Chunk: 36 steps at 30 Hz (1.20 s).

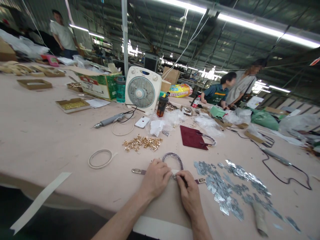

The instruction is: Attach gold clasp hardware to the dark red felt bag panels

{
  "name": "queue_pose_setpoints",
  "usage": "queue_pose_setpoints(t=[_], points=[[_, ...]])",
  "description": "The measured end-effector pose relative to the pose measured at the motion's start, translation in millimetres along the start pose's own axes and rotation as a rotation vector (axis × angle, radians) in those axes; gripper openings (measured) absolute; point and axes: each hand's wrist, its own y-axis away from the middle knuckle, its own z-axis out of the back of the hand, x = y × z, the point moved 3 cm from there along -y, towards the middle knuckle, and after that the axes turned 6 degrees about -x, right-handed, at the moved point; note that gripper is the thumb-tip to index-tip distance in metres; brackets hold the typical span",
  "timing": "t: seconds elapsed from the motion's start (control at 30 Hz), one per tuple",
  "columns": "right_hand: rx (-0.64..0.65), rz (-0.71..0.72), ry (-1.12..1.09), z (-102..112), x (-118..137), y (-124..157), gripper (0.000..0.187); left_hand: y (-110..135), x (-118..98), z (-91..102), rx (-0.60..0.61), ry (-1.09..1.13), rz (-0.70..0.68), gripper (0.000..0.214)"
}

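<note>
A light-coloured bag panel [165, 208] lies flat before me, with a dark wrapped handle [178, 158] arching beyond its top. A dark strap with a metal plate at its left end [136, 171] and another at its right end [201, 180] passes beneath my hands. My left hand [156, 176] rests on the panel's top, fingers curled together; what they grip is hidden. Opposite it, my right hand [188, 188] pinches a small metal fitting [174, 177] at the panel's top centre. The fingertips of both hands almost meet there.
Gold hardware [143, 143] is heaped ahead, and silver plates [225, 186] spread to the right. Around these lie a tape roll [100, 159], a corded electric screwdriver [110, 120], a maroon bag [192, 137], a phone [142, 122] and a fan [142, 89]. Co-workers are in the background.
</note>
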Motion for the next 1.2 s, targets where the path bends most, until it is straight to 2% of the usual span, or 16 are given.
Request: queue_pose_setpoints(t=[0.1, 0.3, 0.53, 0.9, 1.2], points=[[-0.003, 0.03, 0.012, -1, 2, -1, 0.018, 3, 0, 2.0, -0.016, 0.004, -0.008, 0.03], [-0.007, 0.059, 0.036, -6, 1, -1, 0.018, 5, -1, 5.0, -0.014, 0.003, -0.049, 0.025], [0.001, 0.083, 0.052, -7, 2, -2, 0.016, 8, -3, 7.6, 0.016, 0.012, -0.06, 0.034], [-0.048, 0.093, 0.009, -7, -1, -1, 0.013, 9, -2, 7.3, 0.002, -0.014, -0.054, 0.023], [-0.333, 0.067, -0.004, 13, 3, 7, 0.016, 7, 4, 1.0, -0.004, -0.015, -0.077, 0.024]])
